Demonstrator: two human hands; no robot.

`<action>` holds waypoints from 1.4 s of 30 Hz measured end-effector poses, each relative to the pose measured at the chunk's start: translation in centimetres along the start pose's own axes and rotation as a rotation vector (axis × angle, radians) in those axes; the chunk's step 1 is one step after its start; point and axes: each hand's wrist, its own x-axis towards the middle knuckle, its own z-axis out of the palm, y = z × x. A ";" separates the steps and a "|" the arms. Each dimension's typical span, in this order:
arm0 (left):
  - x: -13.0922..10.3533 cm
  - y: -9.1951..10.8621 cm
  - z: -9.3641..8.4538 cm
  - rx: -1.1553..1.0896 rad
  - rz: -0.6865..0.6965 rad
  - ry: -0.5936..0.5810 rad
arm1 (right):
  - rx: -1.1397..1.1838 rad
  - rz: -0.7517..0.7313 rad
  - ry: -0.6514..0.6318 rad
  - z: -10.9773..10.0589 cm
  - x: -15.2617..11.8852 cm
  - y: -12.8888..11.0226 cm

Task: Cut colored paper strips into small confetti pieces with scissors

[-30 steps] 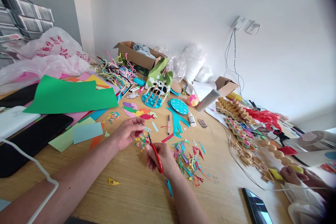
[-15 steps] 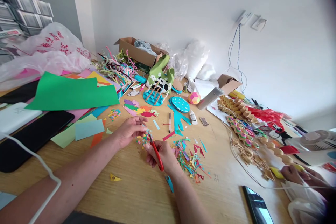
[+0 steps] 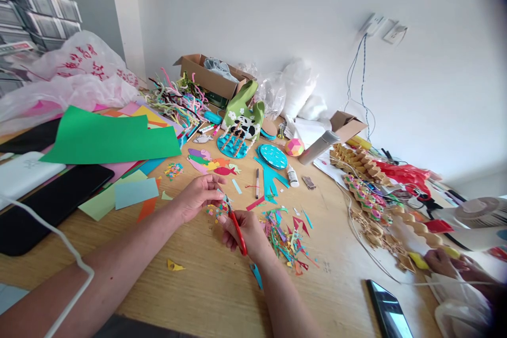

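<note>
Red-handled scissors (image 3: 237,231) are in my right hand (image 3: 247,235), its fingers wrapped round the handles and the blades pointing up and away. My left hand (image 3: 204,196) pinches a small pale blue piece of paper (image 3: 222,194) at the blade tips. Beneath both hands lies a little heap of coloured paper bits (image 3: 214,211). To the right of my right hand spreads a pile of paper scraps (image 3: 283,237). Several paper fish cut-outs (image 3: 212,162) lie beyond my left hand, with a second heap of tiny paper bits (image 3: 173,170) to their left.
Green paper (image 3: 114,140) and other coloured sheets cover the left side. Farther back are blue discs (image 3: 272,156), a pen (image 3: 257,184), a glue bottle (image 3: 292,176) and a grey tumbler (image 3: 319,148). A phone (image 3: 390,309) lies front right, near another person's hands (image 3: 447,263).
The view has shifted very slightly. Both hands stay in nearly the same place, with the scissors still at the small paper piece.
</note>
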 end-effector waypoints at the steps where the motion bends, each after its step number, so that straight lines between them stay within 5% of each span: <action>1: 0.0 0.0 0.0 -0.001 0.000 -0.003 | 0.001 0.005 0.000 0.0 0.0 -0.1; 42: -0.3 -0.1 0.5 0.001 -0.030 -0.014 | -0.015 -0.015 0.014 0.1 0.1 0.0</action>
